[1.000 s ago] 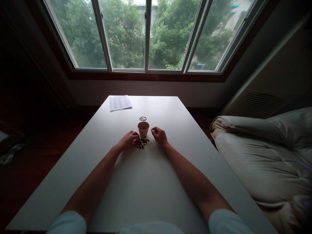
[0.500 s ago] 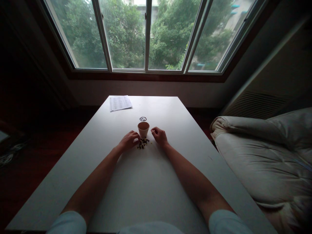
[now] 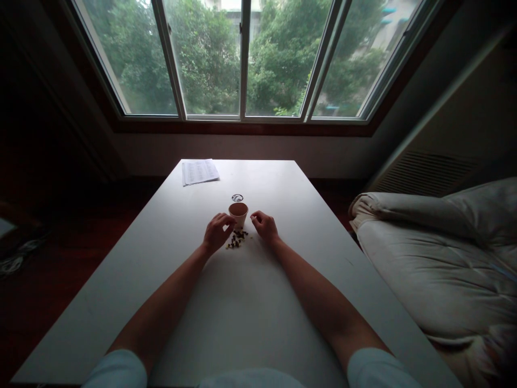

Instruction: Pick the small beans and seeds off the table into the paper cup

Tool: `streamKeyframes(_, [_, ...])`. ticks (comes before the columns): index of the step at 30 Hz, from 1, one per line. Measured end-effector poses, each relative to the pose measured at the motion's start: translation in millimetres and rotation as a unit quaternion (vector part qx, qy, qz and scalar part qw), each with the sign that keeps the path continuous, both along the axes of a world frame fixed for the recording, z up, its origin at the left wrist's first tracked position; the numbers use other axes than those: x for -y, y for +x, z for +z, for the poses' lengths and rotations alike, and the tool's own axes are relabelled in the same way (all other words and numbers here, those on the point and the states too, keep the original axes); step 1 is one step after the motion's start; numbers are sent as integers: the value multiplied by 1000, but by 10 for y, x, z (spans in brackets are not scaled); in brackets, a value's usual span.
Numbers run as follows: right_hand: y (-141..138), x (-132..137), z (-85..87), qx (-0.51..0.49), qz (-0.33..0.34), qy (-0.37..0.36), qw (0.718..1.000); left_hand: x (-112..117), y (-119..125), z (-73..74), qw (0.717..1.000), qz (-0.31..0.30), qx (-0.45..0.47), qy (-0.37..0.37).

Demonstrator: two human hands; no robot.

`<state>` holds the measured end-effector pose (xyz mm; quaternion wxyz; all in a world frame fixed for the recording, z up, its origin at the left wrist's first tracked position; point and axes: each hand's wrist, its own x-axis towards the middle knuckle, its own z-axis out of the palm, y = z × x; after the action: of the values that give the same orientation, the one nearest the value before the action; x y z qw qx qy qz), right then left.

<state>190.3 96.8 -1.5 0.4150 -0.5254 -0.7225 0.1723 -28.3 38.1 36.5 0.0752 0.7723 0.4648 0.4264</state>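
A paper cup (image 3: 239, 214), pale outside and brown inside, stands upright on the white table (image 3: 242, 312). Just in front of it lies a small scatter of dark and light bean-like pieces (image 3: 236, 240). My left hand (image 3: 218, 230) is raised at the cup's left side, its thumb and fingers pinched close to the rim; whatever is between them is too small to make out. On the right of the cup, my right hand (image 3: 264, 224) rests on the table with its fingers curled together, and what it holds, if anything, is hidden.
Behind the cup lies a round black-and-white disc (image 3: 237, 198). Printed papers (image 3: 200, 172) sit at the table's far left corner. A cream padded seat (image 3: 436, 258) stands along the right side, and a window (image 3: 242, 64) is beyond the table.
My left hand has lifted from beside the scattered pieces up toward the cup's rim, and its fingers have come together. The right hand and the cup look almost unmoved.
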Motion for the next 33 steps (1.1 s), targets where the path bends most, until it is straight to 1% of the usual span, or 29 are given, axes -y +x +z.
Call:
streamKeyframes(3, [-8,1,8,4,-2,-2,1000,-4,66,38,998,43,51,4])
streamKeyframes(5, [-10,-1,8,4,-3,-3,1000,-30,94,49,994,57,88,-5])
streamKeyframes(10, [0,-1,2,8,0,-3,1000,-134,110,4,978,88,182,-46])
streamKeyframes(18, [9,6,-3,10,0,-7,1000,-220,73,-81,967,66,234,-81])
streamKeyframes(23, [2,6,-6,10,-2,-6,1000,-199,19,-121,961,82,252,-82])
streamKeyframes(26, [6,4,-12,10,-1,-8,1000,-202,-78,-178,963,99,232,-94])
streamKeyframes(28, [13,4,-19,12,4,-9,1000,-220,-170,-216,970,106,191,-108])
streamKeyframes(30, [21,5,-27,14,14,-12,1000,-244,-262,-238,978,91,132,-135])
streamKeyframes(32, [20,1,-35,13,26,-16,999,-257,-331,-238,982,66,48,-173])
streamKeyframes(33, [13,-4,-38,7,32,-14,999,-255,-352,-231,982,54,7,-180])
